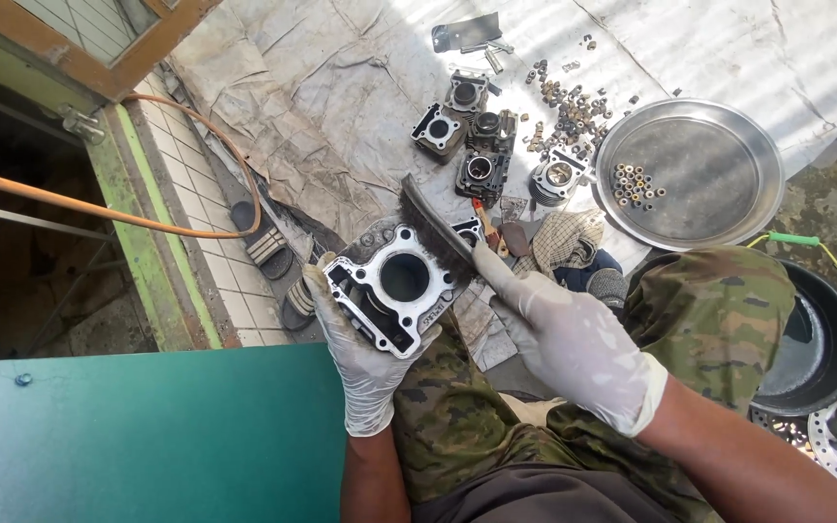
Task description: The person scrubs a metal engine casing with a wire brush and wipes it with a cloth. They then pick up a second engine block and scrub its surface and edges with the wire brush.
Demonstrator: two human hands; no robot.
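Left hand [365, 358], white-gloved, clamped under a dark metal engine cylinder block with a round bore [394, 288], held above camouflage-trousered knees [457, 407]. Right hand [564, 339], gloved too, gripping a curved wire brush [438, 228], bristles touching the block's upper edge. Beyond, on grey cloth [341, 87]: more cylinder blocks [462, 136], scattered small nuts [569, 111], round steel tray [719, 194].

steel pan [719, 208] | loose nuts [573, 111] | spare cylinders [467, 136] | orange hose [99, 208] | sandals [263, 242]

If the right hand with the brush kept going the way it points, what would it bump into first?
The right hand points up and left along the wire brush, which already rests on the engine cylinder block. Beyond that, probably the grey tarp, though depth is unclear.
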